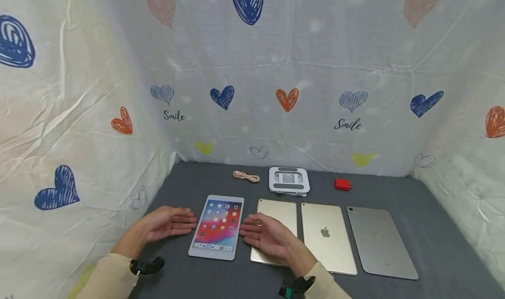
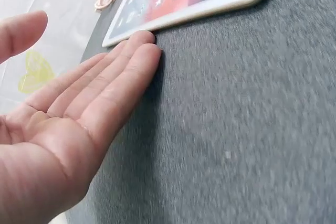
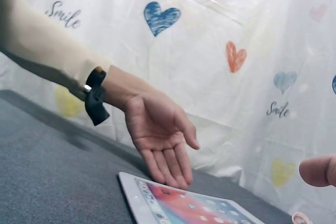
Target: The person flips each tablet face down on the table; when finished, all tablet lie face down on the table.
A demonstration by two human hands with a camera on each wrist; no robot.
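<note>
A white tablet (image 1: 217, 227) lies face up on the grey cloth, its screen lit with app icons. At its left edge my left hand (image 1: 171, 222) has its fingers extended and the palm turned inward; in the left wrist view the fingertips (image 2: 144, 45) are right by the tablet's edge. On the other side my right hand (image 1: 268, 235) is held with straight fingers close to the tablet's right edge, over a gold tablet (image 1: 278, 208) lying face down. Only the tip of my right thumb (image 3: 317, 171) shows in the right wrist view. Neither hand grips anything.
Right of my hands lie another gold tablet (image 1: 326, 246) and a grey tablet (image 1: 380, 242), both face down. Behind are a coiled pink cable (image 1: 246, 176), a folded white stand (image 1: 289, 181) and a red charger plug (image 1: 343, 184). Heart-patterned curtains (image 1: 252, 71) enclose the table.
</note>
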